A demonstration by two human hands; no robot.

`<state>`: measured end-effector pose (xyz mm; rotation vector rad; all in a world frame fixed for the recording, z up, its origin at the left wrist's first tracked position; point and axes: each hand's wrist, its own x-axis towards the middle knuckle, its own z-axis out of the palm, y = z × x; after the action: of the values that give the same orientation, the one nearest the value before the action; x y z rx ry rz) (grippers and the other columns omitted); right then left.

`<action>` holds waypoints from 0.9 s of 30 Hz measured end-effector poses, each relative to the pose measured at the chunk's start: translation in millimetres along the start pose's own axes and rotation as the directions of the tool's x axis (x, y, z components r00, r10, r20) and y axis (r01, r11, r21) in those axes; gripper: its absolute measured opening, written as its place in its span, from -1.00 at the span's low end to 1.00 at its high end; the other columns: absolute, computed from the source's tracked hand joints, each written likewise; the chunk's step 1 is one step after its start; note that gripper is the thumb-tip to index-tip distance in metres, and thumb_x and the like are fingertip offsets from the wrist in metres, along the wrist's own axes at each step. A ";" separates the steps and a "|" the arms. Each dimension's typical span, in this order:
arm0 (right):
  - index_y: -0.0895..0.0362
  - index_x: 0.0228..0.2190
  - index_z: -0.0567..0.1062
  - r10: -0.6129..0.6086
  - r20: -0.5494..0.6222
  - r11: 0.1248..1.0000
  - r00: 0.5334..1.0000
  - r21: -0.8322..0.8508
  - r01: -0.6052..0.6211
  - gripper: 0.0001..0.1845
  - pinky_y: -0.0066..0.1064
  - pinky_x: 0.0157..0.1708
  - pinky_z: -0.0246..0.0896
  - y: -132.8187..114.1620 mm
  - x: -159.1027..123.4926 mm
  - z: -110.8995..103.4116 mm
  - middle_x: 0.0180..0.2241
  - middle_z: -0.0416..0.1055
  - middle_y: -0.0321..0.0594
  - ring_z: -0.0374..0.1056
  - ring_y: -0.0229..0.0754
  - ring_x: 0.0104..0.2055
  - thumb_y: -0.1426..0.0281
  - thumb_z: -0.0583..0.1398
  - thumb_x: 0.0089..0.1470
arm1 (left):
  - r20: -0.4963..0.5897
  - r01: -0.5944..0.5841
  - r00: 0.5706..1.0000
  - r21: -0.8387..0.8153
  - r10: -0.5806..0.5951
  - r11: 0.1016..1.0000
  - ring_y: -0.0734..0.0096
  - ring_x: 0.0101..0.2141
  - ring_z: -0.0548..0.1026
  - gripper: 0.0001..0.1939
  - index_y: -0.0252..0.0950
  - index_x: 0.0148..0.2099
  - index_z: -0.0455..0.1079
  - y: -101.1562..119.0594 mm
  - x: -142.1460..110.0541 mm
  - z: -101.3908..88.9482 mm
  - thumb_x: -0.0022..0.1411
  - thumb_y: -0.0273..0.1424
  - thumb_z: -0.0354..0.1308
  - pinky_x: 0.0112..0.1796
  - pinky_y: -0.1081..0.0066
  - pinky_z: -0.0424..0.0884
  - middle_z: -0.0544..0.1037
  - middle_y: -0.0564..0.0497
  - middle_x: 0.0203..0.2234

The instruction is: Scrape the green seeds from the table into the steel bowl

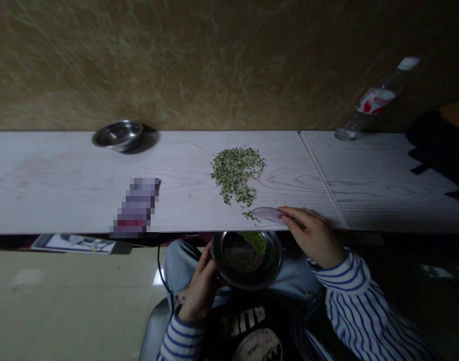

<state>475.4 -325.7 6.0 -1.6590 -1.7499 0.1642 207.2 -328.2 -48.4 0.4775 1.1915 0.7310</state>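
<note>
My left hand grips the rim of a steel bowl held just below the front edge of the white wooden table. Green beans lie inside the bowl against its far wall. My right hand pinches a thin pale card that lies flat on the table edge above the bowl. A loose heap of green beans is spread on the table behind the card, with a few stray ones beside it.
A second, empty steel bowl stands at the back left against the wall. A blurred-out flat object lies at the front left. A plastic bottle leans at the back right, next to a dark bundle.
</note>
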 end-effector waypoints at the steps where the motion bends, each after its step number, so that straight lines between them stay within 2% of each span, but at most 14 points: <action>1: 0.13 -0.11 0.59 -0.003 0.003 1.000 1.000 0.001 0.003 -0.74 -0.29 -0.20 0.48 -0.7 -0.5 -0.4 -0.23 0.61 -0.12 0.53 -0.11 -0.21 0.46 0.15 0.22 | -0.005 0.001 1.000 -0.001 -0.001 1.000 0.24 -0.24 0.46 -0.20 -0.12 0.34 0.22 -0.2 0.6 -0.1 0.03 -0.30 0.28 -0.40 0.39 0.40 0.54 -0.10 -0.05; 18: 0.10 -0.11 0.59 -0.003 0.004 1.000 1.000 -0.004 0.003 -0.73 -0.31 -0.14 0.46 -0.9 0.2 0.6 -0.21 0.61 -0.15 0.53 -0.12 -0.19 0.45 0.15 0.22 | -0.014 0.008 1.000 0.027 -0.007 1.000 0.26 -0.26 0.45 -0.24 -0.12 0.32 0.23 3.4 -1.9 4.6 0.04 -0.32 0.24 -0.42 0.41 0.37 0.55 -0.04 -0.12; 27: 0.11 -0.11 0.59 0.033 -0.010 0.999 0.999 0.003 -0.033 -0.73 -0.29 -0.17 0.47 2.0 -1.2 0.8 -0.21 0.61 -0.12 0.54 -0.10 -0.19 0.41 0.14 0.23 | 0.011 0.004 1.000 0.013 -0.004 1.000 0.22 -0.23 0.48 -0.24 -0.12 0.33 0.23 -0.8 2.2 0.4 0.05 -0.31 0.24 -0.39 0.38 0.41 0.55 -0.08 -0.07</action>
<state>476.5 -326.1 3.8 -1.6840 -1.7153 0.1736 208.2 -327.1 -50.3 0.4892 1.1874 0.7173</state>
